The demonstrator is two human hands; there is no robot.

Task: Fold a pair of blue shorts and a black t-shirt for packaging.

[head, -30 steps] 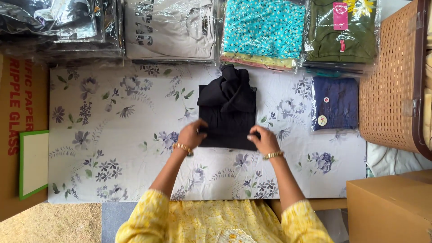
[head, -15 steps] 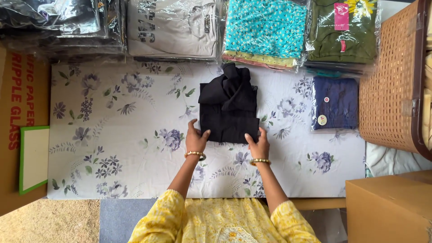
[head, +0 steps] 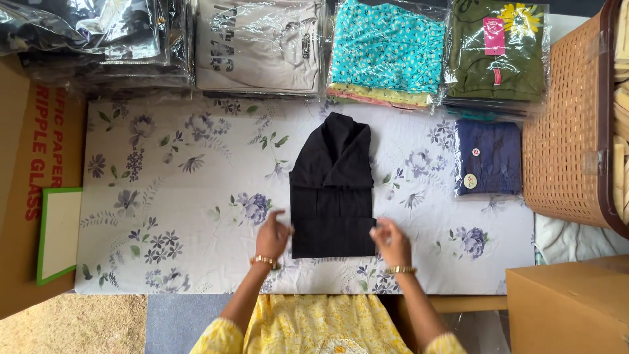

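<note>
Up along the far edge, clear plastic bags each hold a folded garment: a grey one (head: 259, 44), a turquoise flowered one (head: 388, 49) and an olive one (head: 496, 51). The wicker basket (head: 567, 124) at the right is cut off by the frame, its contents hard to make out. A folded black garment (head: 333, 190) lies flat mid-worktop (head: 164, 196) on the flowered cover. The left hand (head: 272, 237) sits at its lower left corner, the right hand (head: 391, 241) at its lower right; both are loosely open, holding nothing. A small navy garment (head: 488, 157) lies to the right. Open cover stretches left of the black garment.
</note>
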